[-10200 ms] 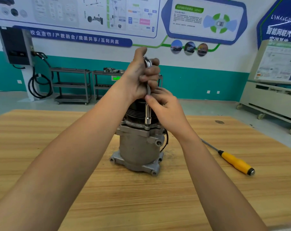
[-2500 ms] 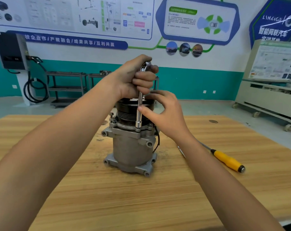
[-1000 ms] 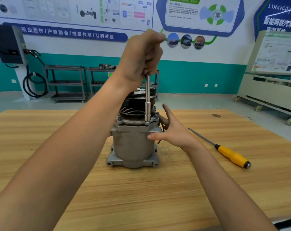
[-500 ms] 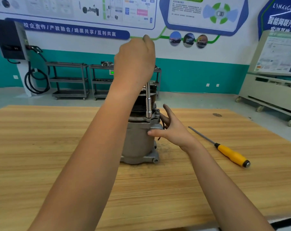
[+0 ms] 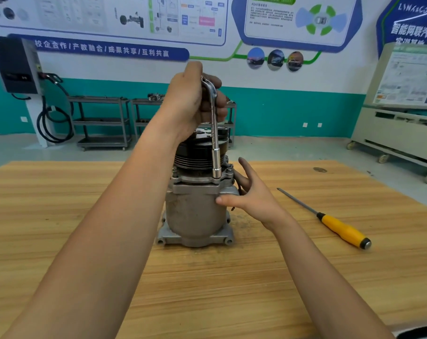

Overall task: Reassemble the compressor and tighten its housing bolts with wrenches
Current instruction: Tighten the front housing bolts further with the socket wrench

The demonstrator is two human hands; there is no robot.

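Left hand (image 5: 193, 104) curled tight round the top bend of the L-shaped socket wrench (image 5: 215, 133), shaft upright, socket end down on the housing flange (image 5: 195, 188) of the compressor (image 5: 195, 214), which stands on end near the middle of the desk (image 5: 85, 204). Right hand (image 5: 252, 195) spread, thumb and fingers (image 5: 246, 171) pressed to the housing's right flank as a brace. Best done, I judge, with the shaft plumb, downward pressure so the socket cannot ride off, and short even turns.

A yellow-handled screwdriver (image 5: 330, 222) lies on the right of the wooden table (image 5: 61, 192). Far left stand a wall charger (image 5: 14, 64) and metal carts (image 5: 102, 121).
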